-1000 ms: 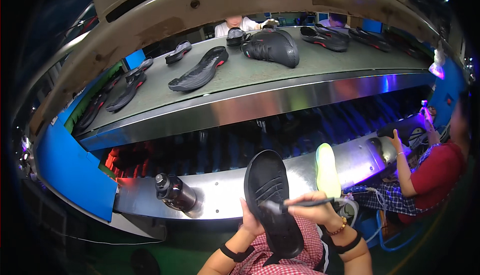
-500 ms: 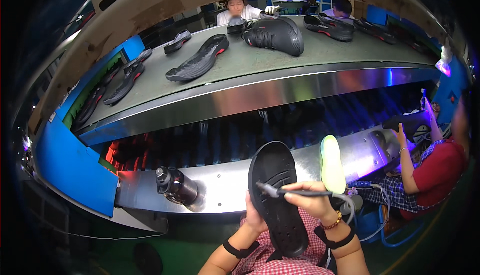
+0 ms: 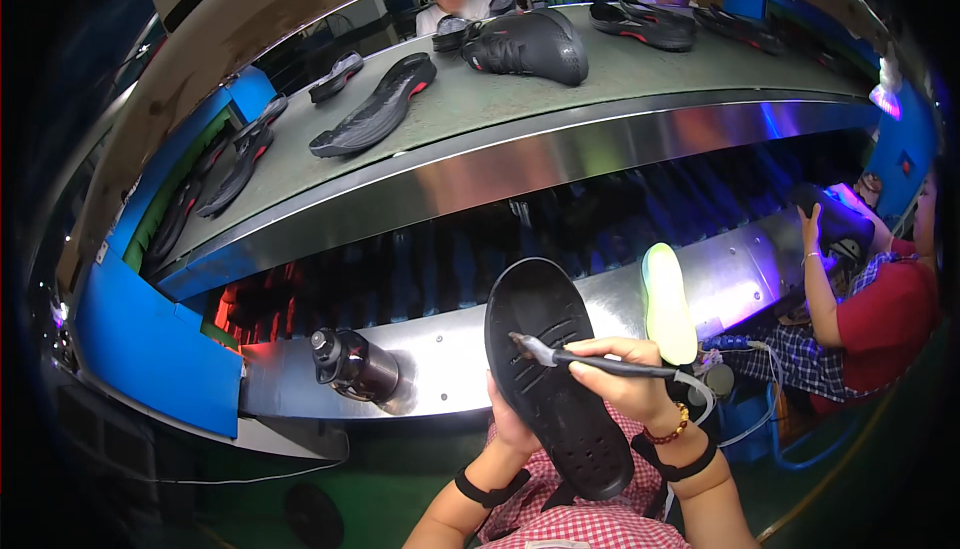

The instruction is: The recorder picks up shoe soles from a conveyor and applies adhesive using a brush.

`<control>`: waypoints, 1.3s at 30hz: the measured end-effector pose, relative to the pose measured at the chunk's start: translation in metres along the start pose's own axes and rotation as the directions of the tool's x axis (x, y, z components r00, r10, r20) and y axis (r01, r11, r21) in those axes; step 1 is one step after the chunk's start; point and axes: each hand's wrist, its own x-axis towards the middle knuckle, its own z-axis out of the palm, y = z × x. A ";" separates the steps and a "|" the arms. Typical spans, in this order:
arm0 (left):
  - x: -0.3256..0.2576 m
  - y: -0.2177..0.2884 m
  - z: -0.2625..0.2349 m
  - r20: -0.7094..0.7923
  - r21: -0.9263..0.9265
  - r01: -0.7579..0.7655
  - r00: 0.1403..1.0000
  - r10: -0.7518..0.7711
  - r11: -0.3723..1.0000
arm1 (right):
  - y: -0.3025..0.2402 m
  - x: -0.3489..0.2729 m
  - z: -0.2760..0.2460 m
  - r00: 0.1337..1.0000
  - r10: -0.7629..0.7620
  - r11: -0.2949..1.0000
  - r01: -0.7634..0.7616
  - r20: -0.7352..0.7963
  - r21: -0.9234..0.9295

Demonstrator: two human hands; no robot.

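A black shoe sole (image 3: 545, 299) is held up before me at a slant, its hollow inner face toward me, with ridges at mid-length and small holes at the lower end. My left hand (image 3: 510, 423) grips it by its left edge; part of the fingers is hidden behind it. In my right hand (image 3: 632, 385) is a brush (image 3: 605, 362) with a black handle, held like a pen, and a pale hose runs from its back end. The bristles are over the sole's inner face near the left rim; whether they touch it I cannot tell.
A dark bottle (image 3: 352, 364) and a yellow-green insole (image 3: 667, 304) are on the metal ledge (image 3: 440, 354). Beyond, a green conveyor belt (image 3: 470, 114) carries black soles and a black shoe (image 3: 530, 46). At right sits a co-worker in a red sleeve (image 3: 885, 324); others are across the belt.
The whole view has shifted a little, so the belt sits higher in the picture. The bristles remain near the sole's left rim, still in my right hand. A co-worker across holds up a dark piece.
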 end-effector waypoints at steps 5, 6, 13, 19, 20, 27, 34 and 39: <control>0.002 0.003 0.012 0.013 0.251 -0.059 0.998 0.057 0.966 | -0.008 -0.014 -0.002 0.924 -0.039 0.999 0.043 0.381 0.000; 0.003 0.004 0.014 0.146 0.160 -0.004 0.989 -0.020 0.987 | -0.009 -0.016 -0.005 0.911 -0.010 0.994 -0.037 0.411 0.107; 0.011 0.006 0.019 0.006 0.262 -0.013 1.000 0.012 0.965 | -0.002 -0.017 -0.014 0.937 -0.096 0.994 0.105 0.335 -0.009; 0.015 0.009 0.026 0.074 0.288 -0.107 0.993 0.089 0.952 | -0.004 -0.025 -0.024 0.962 -0.039 0.997 0.020 0.270 0.073; 0.016 0.010 0.027 0.085 0.330 -0.153 0.988 0.132 0.931 | -0.004 -0.024 -0.024 0.981 -0.032 0.996 0.048 0.191 -0.078; 0.017 0.018 0.033 0.090 0.216 -0.260 0.965 0.246 0.941 | -0.008 -0.028 -0.031 0.880 -0.256 0.955 0.167 0.400 0.244; 0.020 0.023 0.050 0.085 0.213 -0.382 0.924 0.372 0.899 | -0.005 -0.028 -0.039 0.853 -0.186 0.972 0.232 0.487 -0.035; 0.018 0.029 0.053 0.119 0.203 -0.409 0.912 0.393 0.890 | -0.002 -0.033 -0.043 0.953 -0.095 0.987 0.129 0.286 -0.099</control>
